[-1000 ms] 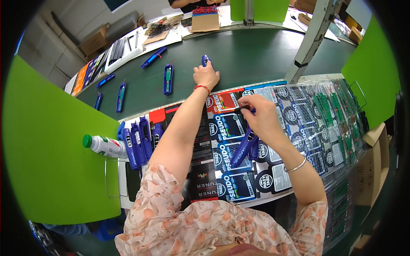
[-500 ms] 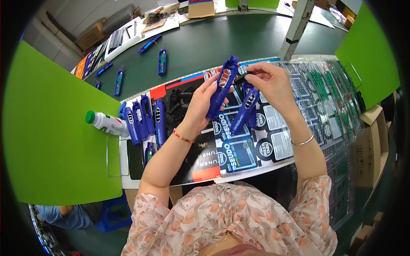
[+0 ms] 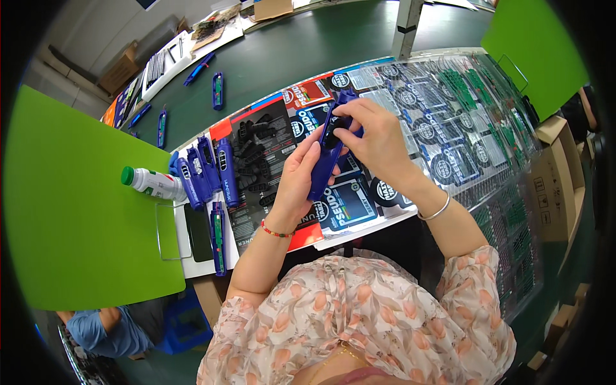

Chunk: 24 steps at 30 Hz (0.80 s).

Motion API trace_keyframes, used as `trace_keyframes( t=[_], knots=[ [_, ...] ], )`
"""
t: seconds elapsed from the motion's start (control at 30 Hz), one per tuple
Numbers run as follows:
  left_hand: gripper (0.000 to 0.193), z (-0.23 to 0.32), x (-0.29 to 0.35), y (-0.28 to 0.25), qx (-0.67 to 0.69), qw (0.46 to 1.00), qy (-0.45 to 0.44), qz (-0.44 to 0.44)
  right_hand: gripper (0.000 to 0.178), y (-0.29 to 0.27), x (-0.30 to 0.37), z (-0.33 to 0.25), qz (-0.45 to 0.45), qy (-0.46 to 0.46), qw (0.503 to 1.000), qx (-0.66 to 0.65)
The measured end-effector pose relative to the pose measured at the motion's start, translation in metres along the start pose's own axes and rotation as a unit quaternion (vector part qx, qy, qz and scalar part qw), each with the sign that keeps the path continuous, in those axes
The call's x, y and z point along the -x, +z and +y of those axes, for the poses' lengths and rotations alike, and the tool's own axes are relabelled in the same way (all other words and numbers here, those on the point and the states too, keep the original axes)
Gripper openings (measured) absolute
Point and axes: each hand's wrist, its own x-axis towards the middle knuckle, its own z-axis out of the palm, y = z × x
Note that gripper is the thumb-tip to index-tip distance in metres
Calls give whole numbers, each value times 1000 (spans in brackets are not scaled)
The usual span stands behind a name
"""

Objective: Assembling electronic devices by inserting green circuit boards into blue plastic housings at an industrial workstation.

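My left hand (image 3: 300,168) is wrapped round a dark blue plastic casing (image 3: 323,172), a long narrow shell held tilted above the printed sheets. A small black part (image 3: 331,133) sits at the oval window in the casing's upper half. Thumb and fingers of my right hand (image 3: 372,131) pinch and press this part against the casing. How far it is seated is hidden by the fingers. To the left lies a pile of similar black parts (image 3: 256,151). Beside the pile are several blue casings (image 3: 226,172), and nearer me one casing with a green circuit board (image 3: 218,239).
A white bottle with a green cap (image 3: 153,183) lies by the left green panel (image 3: 83,205). Clear trays of green boards (image 3: 494,141) spread to the right, near another green panel (image 3: 539,54). More casings with boards (image 3: 218,91) lie on the far green tabletop (image 3: 282,54).
My right hand has come left and brought the black part onto the casing in my left hand. The whole view has shifted, showing more of the near left casing with its board.
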Motion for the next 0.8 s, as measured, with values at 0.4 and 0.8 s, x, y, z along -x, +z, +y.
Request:
trace_keyframes(
  t=[0.4, 0.8],
  knots=[
    [43, -20, 11, 22, -133, 991, 18, 10, 12, -17, 32, 4, -26, 3, 990, 139],
    [47, -32, -2, 29, 24, 996, -49, -65, 15, -200, 50, 192, 129, 203, 844, 479]
  ],
)
